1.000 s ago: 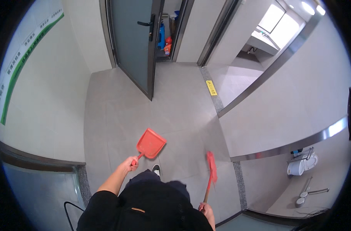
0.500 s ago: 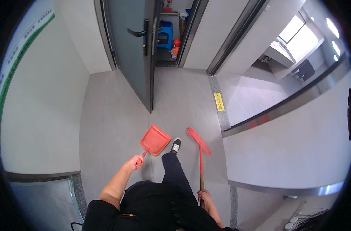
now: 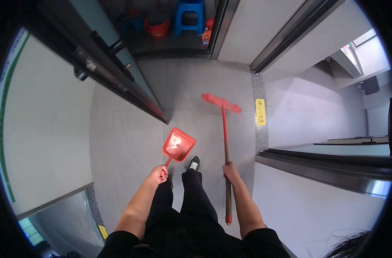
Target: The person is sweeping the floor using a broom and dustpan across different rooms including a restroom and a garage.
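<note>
My left hand [image 3: 160, 173] is closed round the short handle of a red dustpan [image 3: 179, 143], which is held out in front of my left side with some small bits of debris in it. The long stick of a red-headed broom [image 3: 221, 102] is gripped partway along by my right hand [image 3: 231, 170]. Its broad head points forward, toward the doorway, and the stick's red end cap hangs behind my hand. Whether the broom head touches the floor, I cannot tell.
At the left a door [image 3: 114, 64] stands ajar. Beyond it are a blue stool [image 3: 190, 18] and a red bucket [image 3: 157, 29]. A yellow floor sticker [image 3: 260, 112] lies on the threshold strip at the right, by another doorway. Grey tiles [image 3: 131, 146] cover the floor.
I have come closer to the storage doorway, and the door has swung wider. The broom has moved forward and its head turned crosswise. The dustpan stays in my left hand.
</note>
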The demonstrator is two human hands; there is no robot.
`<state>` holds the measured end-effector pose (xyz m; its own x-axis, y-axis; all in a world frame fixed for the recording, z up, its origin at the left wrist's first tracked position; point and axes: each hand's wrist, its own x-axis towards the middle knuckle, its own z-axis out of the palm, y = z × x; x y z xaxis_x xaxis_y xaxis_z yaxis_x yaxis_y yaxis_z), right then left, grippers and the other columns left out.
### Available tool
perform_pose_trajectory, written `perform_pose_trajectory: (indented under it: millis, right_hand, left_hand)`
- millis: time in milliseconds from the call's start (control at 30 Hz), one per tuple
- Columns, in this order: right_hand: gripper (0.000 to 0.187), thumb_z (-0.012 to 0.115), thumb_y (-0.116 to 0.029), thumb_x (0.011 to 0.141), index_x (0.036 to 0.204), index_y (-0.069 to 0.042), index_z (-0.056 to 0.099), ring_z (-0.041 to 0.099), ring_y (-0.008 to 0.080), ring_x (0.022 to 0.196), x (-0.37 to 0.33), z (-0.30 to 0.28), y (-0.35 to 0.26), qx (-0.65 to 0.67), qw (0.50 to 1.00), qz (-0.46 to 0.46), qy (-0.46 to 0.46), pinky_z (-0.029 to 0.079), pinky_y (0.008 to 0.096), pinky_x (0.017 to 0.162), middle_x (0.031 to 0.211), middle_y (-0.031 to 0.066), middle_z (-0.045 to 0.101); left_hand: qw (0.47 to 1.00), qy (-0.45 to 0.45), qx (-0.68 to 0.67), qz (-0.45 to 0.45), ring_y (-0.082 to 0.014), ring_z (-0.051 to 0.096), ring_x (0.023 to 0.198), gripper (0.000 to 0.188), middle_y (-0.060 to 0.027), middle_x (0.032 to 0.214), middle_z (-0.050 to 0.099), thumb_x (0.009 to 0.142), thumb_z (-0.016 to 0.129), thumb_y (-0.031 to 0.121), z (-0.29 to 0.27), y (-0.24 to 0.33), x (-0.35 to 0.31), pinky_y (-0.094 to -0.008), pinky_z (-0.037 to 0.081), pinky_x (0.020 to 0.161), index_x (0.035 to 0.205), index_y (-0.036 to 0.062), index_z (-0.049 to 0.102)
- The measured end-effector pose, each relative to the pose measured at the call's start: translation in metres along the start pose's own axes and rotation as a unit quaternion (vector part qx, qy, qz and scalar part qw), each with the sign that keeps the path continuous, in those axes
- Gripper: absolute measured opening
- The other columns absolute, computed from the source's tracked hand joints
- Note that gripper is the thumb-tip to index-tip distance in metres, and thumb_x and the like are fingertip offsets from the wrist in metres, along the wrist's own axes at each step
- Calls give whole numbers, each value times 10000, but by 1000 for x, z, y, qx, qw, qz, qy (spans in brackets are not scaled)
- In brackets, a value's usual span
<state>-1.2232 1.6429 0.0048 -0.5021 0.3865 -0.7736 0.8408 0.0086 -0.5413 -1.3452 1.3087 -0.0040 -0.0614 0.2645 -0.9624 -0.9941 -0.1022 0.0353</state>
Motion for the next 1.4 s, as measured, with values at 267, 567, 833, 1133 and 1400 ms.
perform_pose_trajectory:
  millis: [267,567,833,1133,1400]
  right_hand:
    - [310,419,-121,750,977,86,376,579,326,648,90,52,93,-316,948,-27,14,473,399,586,735,229,554]
    - [275,517,-177,724,908,1,419,579,286,576,-156,14,65,-183,960,161,-135,467,382,478,686,183,559]
    - [201,515,-140,733,874,-19,439,453,135,419,-161,8,68,28,983,174,-59,385,280,367,577,50,465]
    - [103,493,-99,726,754,-36,416,407,117,385,-156,-27,110,391,904,170,-22,361,265,351,514,13,403]
    - [121,404,-50,750,643,-82,359,346,91,343,-149,-47,142,628,749,205,-39,347,234,339,458,-13,344]
  left_hand:
    - [998,-12,-43,-52,-124,295,314,145,-25,454,355,564,464,17,37,39,41,-212,192,300,586,131,377]
    - [998,-10,10,-69,-150,293,293,130,-43,422,330,556,470,63,22,35,44,-239,193,274,536,109,350]
    - [996,-23,42,-70,-131,292,324,130,-42,430,323,564,484,104,19,37,22,-227,221,293,506,97,367]
    - [996,-63,31,-49,-124,263,320,178,-25,436,299,542,474,56,40,60,-3,-218,188,299,491,121,317]
    - [997,-81,10,3,-109,247,333,147,-17,451,321,547,471,72,78,77,-19,-205,178,318,498,131,346]
